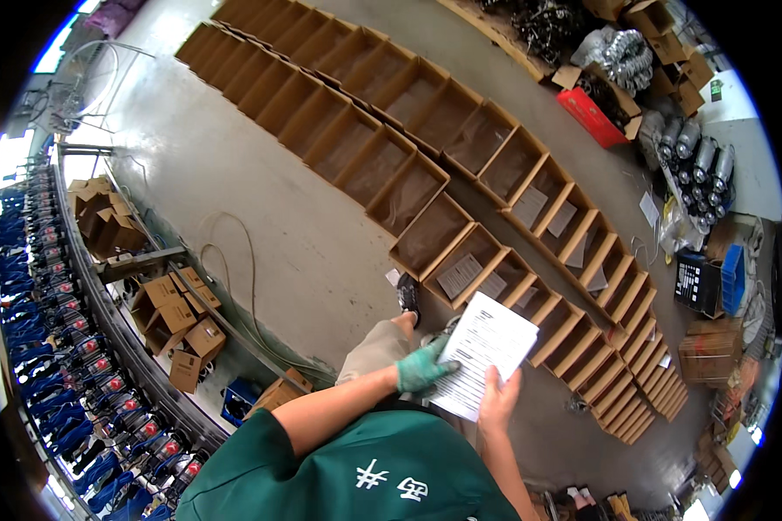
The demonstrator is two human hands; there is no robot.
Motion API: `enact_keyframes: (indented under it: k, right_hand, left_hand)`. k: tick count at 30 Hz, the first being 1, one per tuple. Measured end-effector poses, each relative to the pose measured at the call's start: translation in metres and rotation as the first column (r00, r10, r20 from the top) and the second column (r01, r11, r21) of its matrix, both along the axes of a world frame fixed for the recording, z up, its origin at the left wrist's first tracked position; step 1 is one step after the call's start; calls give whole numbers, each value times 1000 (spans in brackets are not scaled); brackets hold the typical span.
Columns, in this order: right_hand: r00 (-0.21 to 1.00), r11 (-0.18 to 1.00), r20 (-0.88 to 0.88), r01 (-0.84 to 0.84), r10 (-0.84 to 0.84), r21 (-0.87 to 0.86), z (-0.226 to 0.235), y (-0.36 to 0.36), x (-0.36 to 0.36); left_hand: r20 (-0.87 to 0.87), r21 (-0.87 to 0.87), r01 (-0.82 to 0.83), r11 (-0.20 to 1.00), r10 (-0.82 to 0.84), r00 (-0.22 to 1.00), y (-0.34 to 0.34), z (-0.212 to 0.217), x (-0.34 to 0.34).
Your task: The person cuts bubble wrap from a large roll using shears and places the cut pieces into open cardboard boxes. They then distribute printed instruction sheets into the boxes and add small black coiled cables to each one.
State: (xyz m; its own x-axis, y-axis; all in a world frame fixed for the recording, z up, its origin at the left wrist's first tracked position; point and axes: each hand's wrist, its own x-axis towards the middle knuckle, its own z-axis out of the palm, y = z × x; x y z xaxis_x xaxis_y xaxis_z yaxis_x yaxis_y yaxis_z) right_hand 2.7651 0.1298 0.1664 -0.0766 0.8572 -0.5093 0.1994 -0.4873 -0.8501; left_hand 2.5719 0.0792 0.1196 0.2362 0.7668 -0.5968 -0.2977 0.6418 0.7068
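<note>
Head view: both hands [460, 382] on white printed sheets [484, 353] over open cardboard boxes [460, 260].

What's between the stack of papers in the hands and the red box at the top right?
In the head view, two rows of open cardboard boxes on the floor lie between the stack of papers and the red box.
</note>
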Motion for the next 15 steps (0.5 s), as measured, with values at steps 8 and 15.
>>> enact_keyframes:
  k: [8, 15]
  right_hand:
    - [715, 916, -578, 246, -392, -317, 52, -1, 59]
    - [458, 939, -836, 292, -304, -181, 64, -17, 75]
  left_hand:
    - [224, 56, 462, 885, -462, 858, 36, 66, -6]
    - [95, 112, 404, 908, -415, 905, 17, 103, 16]
